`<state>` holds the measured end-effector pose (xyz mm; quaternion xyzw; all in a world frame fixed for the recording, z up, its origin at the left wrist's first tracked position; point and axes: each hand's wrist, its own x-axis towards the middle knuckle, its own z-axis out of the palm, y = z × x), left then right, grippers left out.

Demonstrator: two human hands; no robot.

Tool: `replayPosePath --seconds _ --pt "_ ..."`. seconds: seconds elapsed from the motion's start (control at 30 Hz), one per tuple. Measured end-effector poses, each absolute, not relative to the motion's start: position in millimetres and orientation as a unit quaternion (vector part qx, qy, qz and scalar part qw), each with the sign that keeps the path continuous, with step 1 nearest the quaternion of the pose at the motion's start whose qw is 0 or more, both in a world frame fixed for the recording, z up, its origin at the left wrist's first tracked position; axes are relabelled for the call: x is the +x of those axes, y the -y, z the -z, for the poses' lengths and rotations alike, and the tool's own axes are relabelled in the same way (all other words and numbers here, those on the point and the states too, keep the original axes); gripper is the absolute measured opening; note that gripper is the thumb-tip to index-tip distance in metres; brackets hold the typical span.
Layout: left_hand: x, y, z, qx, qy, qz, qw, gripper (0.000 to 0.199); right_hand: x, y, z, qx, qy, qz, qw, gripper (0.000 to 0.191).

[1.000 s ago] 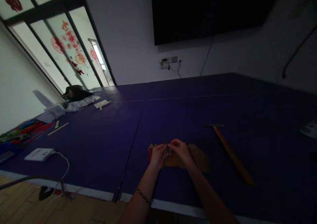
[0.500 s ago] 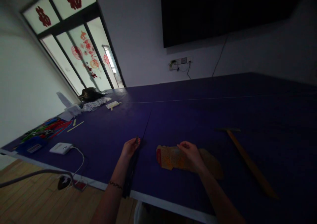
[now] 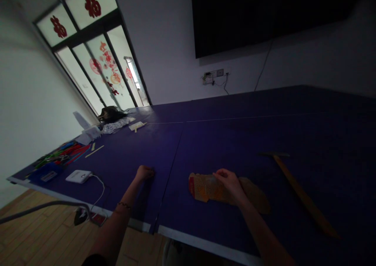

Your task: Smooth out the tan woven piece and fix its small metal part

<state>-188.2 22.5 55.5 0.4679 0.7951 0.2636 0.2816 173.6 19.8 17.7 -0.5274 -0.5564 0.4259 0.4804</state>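
My left hand (image 3: 145,172) is low over the purple table, left of the seam, with its fingers curled together. A small dark bit shows at its fingertips, too small to name. My right hand (image 3: 229,180) is over a flat, brown, glove-like piece (image 3: 202,187) with a red end and an orange pattern. Its thumb and forefinger are pinched together, and I cannot make out anything between them. Part of the brown piece is hidden beneath this hand. To the right lies a hammer (image 3: 302,193) with a long wooden handle and a thin dark head.
A white box-like device (image 3: 78,176) with a cable lies at the left. Behind it are a blue tray (image 3: 45,174) and several coloured tools (image 3: 66,152). A dark bag (image 3: 110,114) sits at the far left corner. A seam (image 3: 173,162) splits the purple tabletop (image 3: 229,140).
My left hand has moved left, away from the seam, and has turned so its back shows more. My right hand stays pinched over the brown piece. The view has shifted slightly.
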Motion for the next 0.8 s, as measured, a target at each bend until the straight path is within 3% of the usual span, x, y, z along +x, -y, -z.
replayPosePath --seconds 0.33,0.8 --pt "-155 -28 -53 0.509 -0.848 -0.127 0.082 0.016 176 -22 -16 -0.533 0.558 -0.418 0.480 0.020" --pt "-171 -13 -47 0.549 -0.830 -0.088 0.051 0.022 176 -25 -13 -0.535 0.558 -0.421 0.475 0.020"
